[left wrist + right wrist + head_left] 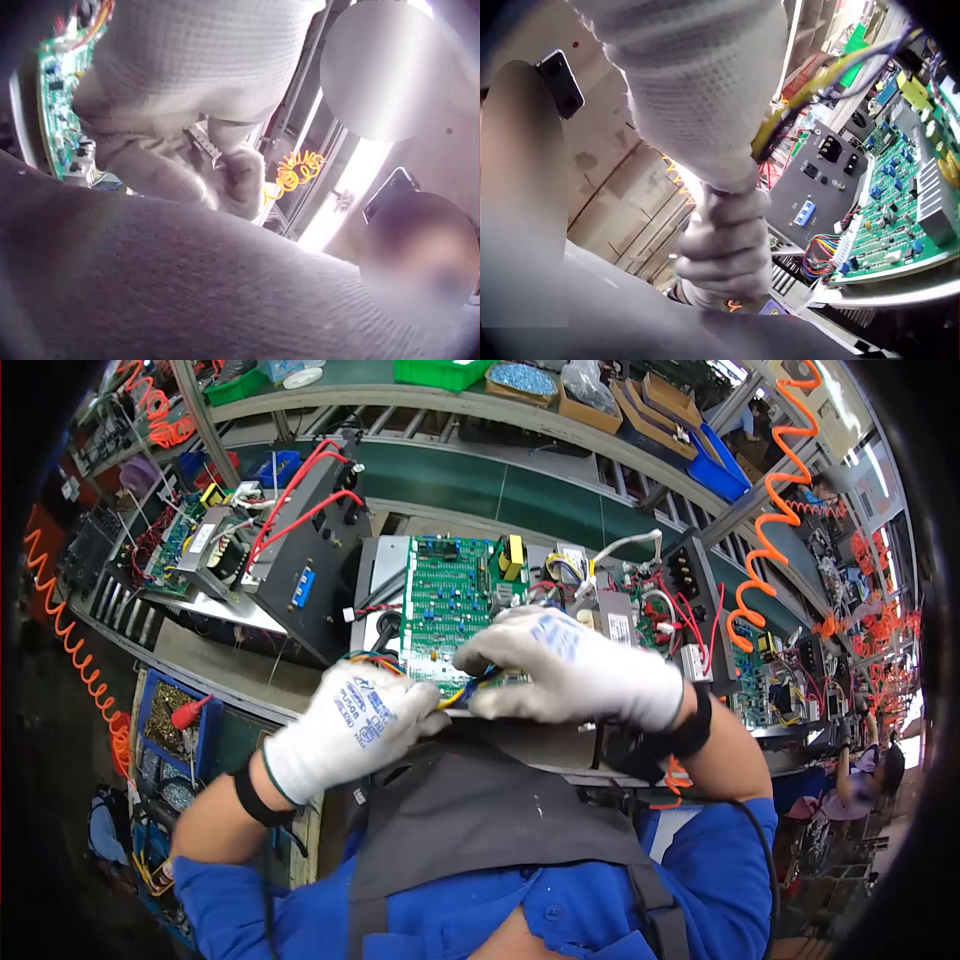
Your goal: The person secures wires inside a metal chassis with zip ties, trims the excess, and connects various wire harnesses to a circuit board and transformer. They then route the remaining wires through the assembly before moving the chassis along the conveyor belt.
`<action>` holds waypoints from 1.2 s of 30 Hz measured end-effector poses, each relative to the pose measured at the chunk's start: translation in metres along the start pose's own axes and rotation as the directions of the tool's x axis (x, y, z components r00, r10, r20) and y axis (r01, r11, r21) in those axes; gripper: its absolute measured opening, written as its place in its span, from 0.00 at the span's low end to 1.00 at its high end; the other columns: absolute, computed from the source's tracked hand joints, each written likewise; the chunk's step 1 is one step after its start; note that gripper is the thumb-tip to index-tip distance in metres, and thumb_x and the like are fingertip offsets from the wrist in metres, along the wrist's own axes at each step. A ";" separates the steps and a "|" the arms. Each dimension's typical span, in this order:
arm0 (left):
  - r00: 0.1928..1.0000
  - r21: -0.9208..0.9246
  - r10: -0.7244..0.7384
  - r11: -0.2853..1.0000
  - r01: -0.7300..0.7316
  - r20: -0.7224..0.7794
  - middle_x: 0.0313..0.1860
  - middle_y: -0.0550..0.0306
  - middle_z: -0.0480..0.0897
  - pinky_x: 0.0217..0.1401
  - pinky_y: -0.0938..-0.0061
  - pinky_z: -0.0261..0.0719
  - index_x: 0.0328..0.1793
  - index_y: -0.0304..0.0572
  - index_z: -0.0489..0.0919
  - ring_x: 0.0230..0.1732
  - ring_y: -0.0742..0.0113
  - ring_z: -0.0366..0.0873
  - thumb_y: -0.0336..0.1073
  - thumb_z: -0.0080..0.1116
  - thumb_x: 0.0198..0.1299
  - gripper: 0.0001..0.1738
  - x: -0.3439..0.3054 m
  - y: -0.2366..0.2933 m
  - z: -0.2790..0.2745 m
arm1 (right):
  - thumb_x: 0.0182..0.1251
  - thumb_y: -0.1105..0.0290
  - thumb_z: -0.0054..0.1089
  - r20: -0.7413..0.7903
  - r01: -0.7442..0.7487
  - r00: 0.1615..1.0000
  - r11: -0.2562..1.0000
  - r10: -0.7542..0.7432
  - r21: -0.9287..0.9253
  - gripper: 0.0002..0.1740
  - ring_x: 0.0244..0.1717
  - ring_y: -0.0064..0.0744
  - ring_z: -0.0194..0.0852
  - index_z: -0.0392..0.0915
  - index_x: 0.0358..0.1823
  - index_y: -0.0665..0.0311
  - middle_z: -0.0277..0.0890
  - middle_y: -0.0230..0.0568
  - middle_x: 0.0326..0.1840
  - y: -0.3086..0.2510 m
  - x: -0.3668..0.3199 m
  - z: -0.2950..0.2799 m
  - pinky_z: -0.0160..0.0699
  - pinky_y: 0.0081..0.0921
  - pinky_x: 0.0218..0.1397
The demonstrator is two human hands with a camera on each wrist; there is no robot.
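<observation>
In the head view, my gloved left hand has curled fingers around the end of a yellow and blue wire bundle at the front edge of a green circuit board. My gloved right hand reaches over the board's front corner and pinches the same bundle. A small white connector shows between gloved fingers in the left wrist view. From the right wrist view, the wires pass beside my right hand, while my left hand's fingers are curled below. Both sets of fingertips are partly hidden.
A black-panelled unit stands left of the board, with red cables on top. Another black panel rises to the right. Blue parts trays sit at the lower left, and orange coiled hoses hang on both sides. Behind runs a green conveyor.
</observation>
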State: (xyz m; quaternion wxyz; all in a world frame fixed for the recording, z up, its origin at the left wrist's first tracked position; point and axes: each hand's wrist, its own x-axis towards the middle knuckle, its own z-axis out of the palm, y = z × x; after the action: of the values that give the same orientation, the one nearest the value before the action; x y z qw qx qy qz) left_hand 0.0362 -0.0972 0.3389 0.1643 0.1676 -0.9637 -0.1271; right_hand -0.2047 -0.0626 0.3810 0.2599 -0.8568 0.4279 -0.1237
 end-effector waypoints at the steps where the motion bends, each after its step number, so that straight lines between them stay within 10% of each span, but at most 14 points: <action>1: 0.999 0.176 0.044 0.983 -0.046 0.012 0.18 0.63 0.74 0.24 0.69 0.73 0.34 0.47 0.77 0.19 0.60 0.77 0.38 0.63 0.52 0.08 0.006 0.002 -0.008 | 0.66 0.59 0.60 0.150 -0.050 0.988 0.987 0.027 0.154 0.20 0.45 0.48 0.78 0.77 0.52 0.67 0.80 0.49 0.43 0.008 0.004 0.002 0.75 0.36 0.51; 5: 0.972 0.356 0.202 0.923 -0.147 -0.120 0.23 0.62 0.79 0.27 0.71 0.74 0.45 0.42 0.80 0.24 0.62 0.79 0.32 0.60 0.47 0.16 0.014 0.005 -0.021 | 0.70 0.58 0.57 0.308 -0.212 0.948 0.872 0.074 0.441 0.19 0.39 0.39 0.79 0.80 0.47 0.69 0.80 0.50 0.37 0.005 0.007 0.000 0.76 0.31 0.43; 7: 0.920 -0.291 -0.282 0.935 0.201 -0.273 0.32 0.56 0.83 0.27 0.74 0.78 0.53 0.36 0.78 0.28 0.65 0.82 0.39 0.57 0.60 0.18 0.014 0.000 -0.009 | 0.67 0.58 0.61 -0.121 0.026 0.992 0.940 0.016 0.340 0.18 0.36 0.39 0.79 0.82 0.45 0.68 0.80 0.47 0.36 0.003 -0.006 0.010 0.75 0.31 0.37; 8: 0.737 -0.736 -0.638 0.605 0.303 -0.221 0.36 0.53 0.84 0.26 0.75 0.80 0.55 0.35 0.77 0.28 0.66 0.83 0.45 0.56 0.65 0.21 0.014 0.005 0.001 | 0.61 0.61 0.63 -0.119 0.061 0.992 0.974 -0.035 0.218 0.16 0.32 0.36 0.77 0.83 0.45 0.63 0.78 0.38 0.29 0.005 -0.009 0.010 0.75 0.31 0.39; 10: 0.765 -0.839 -0.391 -0.037 0.543 0.512 0.35 0.50 0.83 0.23 0.84 0.78 0.52 0.34 0.76 0.26 0.71 0.83 0.59 0.45 0.70 0.30 0.009 0.003 0.000 | 0.54 0.62 0.64 -0.107 0.208 0.946 0.824 -0.307 -0.527 0.17 0.29 0.31 0.74 0.81 0.44 0.59 0.72 0.29 0.23 0.001 -0.009 0.018 0.74 0.33 0.44; 14: 0.762 -0.782 -0.181 -0.201 0.590 0.622 0.28 0.56 0.81 0.22 0.85 0.75 0.32 0.41 0.72 0.23 0.74 0.80 0.55 0.54 0.68 0.24 0.008 0.012 0.030 | 0.50 0.59 0.64 -0.109 0.206 0.929 0.738 -0.354 -0.643 0.18 0.33 0.33 0.78 0.80 0.42 0.58 0.74 0.31 0.24 0.004 -0.009 0.038 0.75 0.33 0.47; 18: 0.997 0.078 0.051 0.996 -0.046 -0.059 0.19 0.64 0.75 0.23 0.71 0.73 0.32 0.45 0.76 0.20 0.69 0.77 0.41 0.66 0.54 0.12 -0.010 -0.002 0.021 | 0.69 0.54 0.56 0.256 -0.093 0.964 0.992 0.069 0.082 0.21 0.39 0.44 0.81 0.79 0.47 0.66 0.80 0.47 0.35 0.005 0.006 0.021 0.77 0.36 0.43; 21: 0.991 0.144 0.128 0.982 -0.121 -0.036 0.19 0.62 0.75 0.24 0.69 0.74 0.35 0.47 0.78 0.22 0.65 0.78 0.39 0.64 0.51 0.09 -0.008 -0.002 0.006 | 0.71 0.65 0.54 0.652 -0.408 0.758 0.790 0.014 0.457 0.14 0.29 0.29 0.68 0.78 0.47 0.70 0.76 0.42 0.30 0.017 0.035 0.013 0.73 0.30 0.37; 24: 0.970 -0.204 -0.060 0.979 0.011 -0.236 0.31 0.56 0.83 0.30 0.74 0.77 0.46 0.41 0.80 0.27 0.66 0.81 0.44 0.61 0.59 0.16 -0.014 -0.018 0.023 | 0.67 0.67 0.58 0.381 -0.198 0.924 0.875 0.016 0.442 0.12 0.28 0.30 0.71 0.79 0.43 0.70 0.76 0.44 0.28 0.016 0.017 0.021 0.72 0.29 0.35; 26: 0.743 -0.874 -0.658 0.283 0.396 0.124 0.36 0.53 0.85 0.30 0.78 0.78 0.53 0.37 0.78 0.29 0.70 0.81 0.51 0.57 0.66 0.23 -0.019 -0.003 0.029 | 0.58 0.65 0.64 -0.217 0.251 0.946 0.968 -0.239 0.027 0.10 0.33 0.32 0.79 0.82 0.36 0.62 0.76 0.37 0.26 0.011 0.001 0.040 0.73 0.30 0.38; 28: 0.625 -0.661 -0.254 -0.085 0.745 0.738 0.36 0.55 0.84 0.27 0.84 0.75 0.56 0.33 0.74 0.27 0.76 0.79 0.54 0.48 0.70 0.28 -0.003 -0.003 0.023 | 0.53 0.64 0.62 -0.097 0.174 0.959 0.823 -0.266 -0.542 0.14 0.33 0.28 0.77 0.82 0.40 0.61 0.74 0.31 0.24 0.001 -0.001 0.047 0.73 0.30 0.40; 31: 0.655 -0.671 -0.163 -0.070 0.738 0.738 0.35 0.56 0.84 0.25 0.83 0.74 0.51 0.36 0.75 0.25 0.77 0.78 0.53 0.54 0.67 0.24 0.002 0.000 0.040 | 0.53 0.62 0.59 -0.112 0.127 0.965 0.799 -0.236 -0.588 0.16 0.30 0.29 0.77 0.80 0.42 0.61 0.73 0.30 0.21 0.004 -0.011 0.057 0.73 0.30 0.40; 34: 0.850 -0.576 -0.416 0.626 0.526 0.324 0.25 0.62 0.79 0.24 0.74 0.72 0.35 0.43 0.78 0.23 0.68 0.78 0.38 0.68 0.53 0.11 0.006 0.009 0.027 | 0.65 0.57 0.57 0.123 -0.065 0.989 0.983 0.087 -0.170 0.15 0.34 0.40 0.82 0.78 0.37 0.63 0.78 0.38 0.25 0.001 -0.016 0.035 0.76 0.36 0.35; 36: 0.996 0.020 0.074 0.997 -0.074 -0.041 0.20 0.63 0.73 0.22 0.70 0.70 0.30 0.45 0.77 0.21 0.65 0.75 0.32 0.67 0.44 0.09 0.011 0.000 0.019 | 0.68 0.56 0.53 0.215 -0.253 0.956 0.935 0.202 0.246 0.15 0.31 0.39 0.81 0.80 0.40 0.60 0.79 0.40 0.26 0.017 -0.011 0.034 0.76 0.35 0.38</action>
State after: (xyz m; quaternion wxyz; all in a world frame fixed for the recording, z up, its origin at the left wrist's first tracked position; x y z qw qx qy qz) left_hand 0.0198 -0.0972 0.3245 0.1872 0.1359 -0.9668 -0.1085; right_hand -0.2078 -0.0510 0.3438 0.4262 -0.7652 0.4775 -0.0696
